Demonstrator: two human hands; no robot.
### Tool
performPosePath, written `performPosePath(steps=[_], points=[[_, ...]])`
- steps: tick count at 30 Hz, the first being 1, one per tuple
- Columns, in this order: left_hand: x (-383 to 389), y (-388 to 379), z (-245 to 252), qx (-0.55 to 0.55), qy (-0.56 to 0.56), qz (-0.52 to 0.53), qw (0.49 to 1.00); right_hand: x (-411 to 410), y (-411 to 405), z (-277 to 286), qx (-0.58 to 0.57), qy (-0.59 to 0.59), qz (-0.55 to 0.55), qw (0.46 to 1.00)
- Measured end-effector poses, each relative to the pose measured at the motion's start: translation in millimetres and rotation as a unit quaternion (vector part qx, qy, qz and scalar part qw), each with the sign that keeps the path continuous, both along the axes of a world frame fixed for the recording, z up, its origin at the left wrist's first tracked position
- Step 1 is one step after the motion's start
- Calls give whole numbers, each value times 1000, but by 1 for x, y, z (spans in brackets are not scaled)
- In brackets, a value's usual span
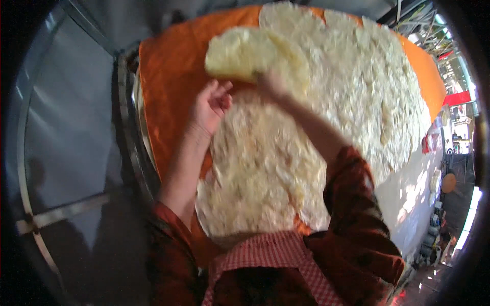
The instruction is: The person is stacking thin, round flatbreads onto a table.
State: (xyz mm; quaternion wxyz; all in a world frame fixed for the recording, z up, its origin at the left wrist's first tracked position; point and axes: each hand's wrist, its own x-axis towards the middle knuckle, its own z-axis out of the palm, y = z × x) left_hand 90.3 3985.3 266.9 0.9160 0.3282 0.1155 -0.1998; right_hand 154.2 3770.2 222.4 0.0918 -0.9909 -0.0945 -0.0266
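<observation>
Pale, wrinkled, translucent sheets [356, 76], perhaps thin dough, lie spread over an orange cloth [168, 84] in front of me. A yellowish, folded sheet [241, 49] of similar look sits at the top middle, lapping onto the cloth's bare-looking left part. My right hand [270, 84] is at the lower edge of that folded sheet; it is blurred, and its grip cannot be made out. Just below the sheet's left part is my left hand [216, 101], palm partly up, fingers curled and apart, with nothing seen in it.
A grey panel with a metal frame [61, 210] stands at the left. At the right, a light-coloured surface [409, 195] extends beyond the cloth. Past it are a round tan object [448, 183], several containers and clutter. A red-checked apron [268, 252] shows near my body.
</observation>
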Motion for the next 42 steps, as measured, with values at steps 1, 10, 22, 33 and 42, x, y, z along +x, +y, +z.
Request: performPosePath(steps=[1, 10, 22, 33, 42], points=[[-16, 15, 3, 45, -14, 25, 999, 13, -1, 35, -27, 16, 20, 999], [-372, 104, -66, 543, 76, 193, 814, -242, 4, 145, -63, -259, 258, 929], [-473, 62, -87, 506, 79, 146, 846, -370, 40, 90, 46, 11, 204, 978], [-490, 43, -65, 270, 164, 143, 938, -499, 65, -6, 48, -27, 175, 983], [-473, 50, -38, 206, 164, 58, 963, -524, 94, -14, 20, 63, 141, 988]])
